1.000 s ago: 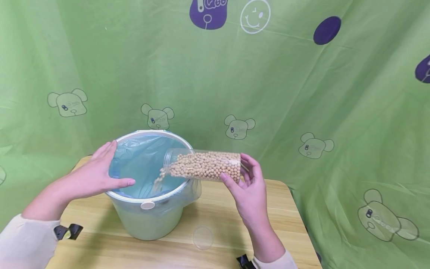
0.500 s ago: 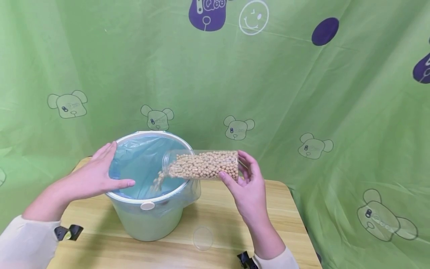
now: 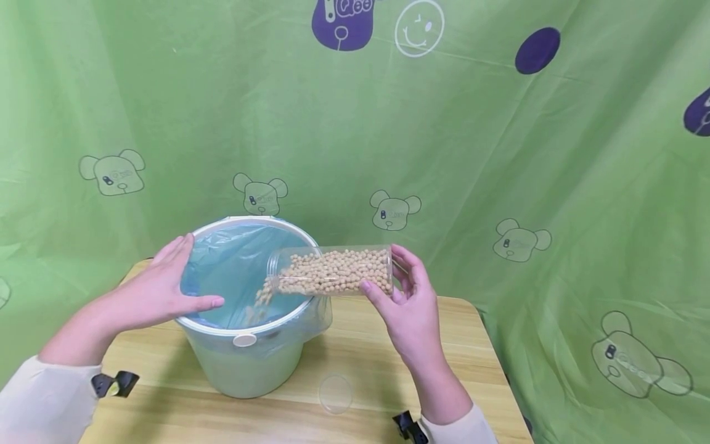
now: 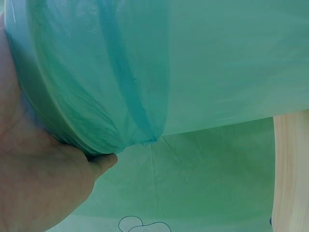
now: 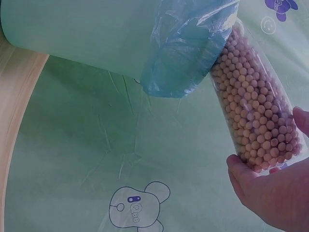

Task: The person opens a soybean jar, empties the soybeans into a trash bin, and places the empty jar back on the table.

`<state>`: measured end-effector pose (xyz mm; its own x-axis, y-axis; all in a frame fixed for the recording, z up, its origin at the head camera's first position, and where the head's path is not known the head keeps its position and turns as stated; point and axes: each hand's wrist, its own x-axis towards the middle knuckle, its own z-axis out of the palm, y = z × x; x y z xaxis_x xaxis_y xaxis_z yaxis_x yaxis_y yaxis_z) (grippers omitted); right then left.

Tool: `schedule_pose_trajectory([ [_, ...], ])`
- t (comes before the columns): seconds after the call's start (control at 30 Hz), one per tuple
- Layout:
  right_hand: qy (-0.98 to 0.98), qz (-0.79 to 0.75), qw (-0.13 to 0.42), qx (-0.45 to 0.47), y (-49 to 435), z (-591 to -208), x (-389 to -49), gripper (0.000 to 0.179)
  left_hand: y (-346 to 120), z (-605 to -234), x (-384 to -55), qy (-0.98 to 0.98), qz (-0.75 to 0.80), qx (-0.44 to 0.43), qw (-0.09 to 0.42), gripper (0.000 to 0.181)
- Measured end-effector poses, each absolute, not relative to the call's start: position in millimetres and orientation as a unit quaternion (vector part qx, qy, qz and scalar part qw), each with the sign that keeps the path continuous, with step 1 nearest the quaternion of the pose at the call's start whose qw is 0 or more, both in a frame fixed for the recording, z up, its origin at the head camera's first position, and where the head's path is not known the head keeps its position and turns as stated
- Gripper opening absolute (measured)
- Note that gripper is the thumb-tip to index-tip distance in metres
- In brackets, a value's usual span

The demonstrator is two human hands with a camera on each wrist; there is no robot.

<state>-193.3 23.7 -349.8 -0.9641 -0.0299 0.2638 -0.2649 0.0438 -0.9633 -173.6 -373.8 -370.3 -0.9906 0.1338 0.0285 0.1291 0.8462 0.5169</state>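
i'd tilt the jar (image 3: 289, 253) slowly, right hand (image 3: 409, 317) gripping its base, mouth past the right rim of the bucket (image 3: 244, 367), so beans (image 3: 335, 272) drop inside, left hand (image 3: 158, 287) resting outstretched on the left rim.

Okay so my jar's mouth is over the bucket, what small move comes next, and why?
Probably raise the base end of the jar a little with your right hand: it lies nearly level, its mouth is over the bucket, and many tan balls are inside.
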Motion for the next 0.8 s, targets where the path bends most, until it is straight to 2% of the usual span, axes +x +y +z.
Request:
schedule_pose_trajectory([
  [0.8, -0.777, 0.612, 0.1, 0.111, 21.1, -342.9, -195.1, 0.08, -372.2, -369.3, -173.0, 0.959, 0.275, 0.068, 0.007, 0.145],
])
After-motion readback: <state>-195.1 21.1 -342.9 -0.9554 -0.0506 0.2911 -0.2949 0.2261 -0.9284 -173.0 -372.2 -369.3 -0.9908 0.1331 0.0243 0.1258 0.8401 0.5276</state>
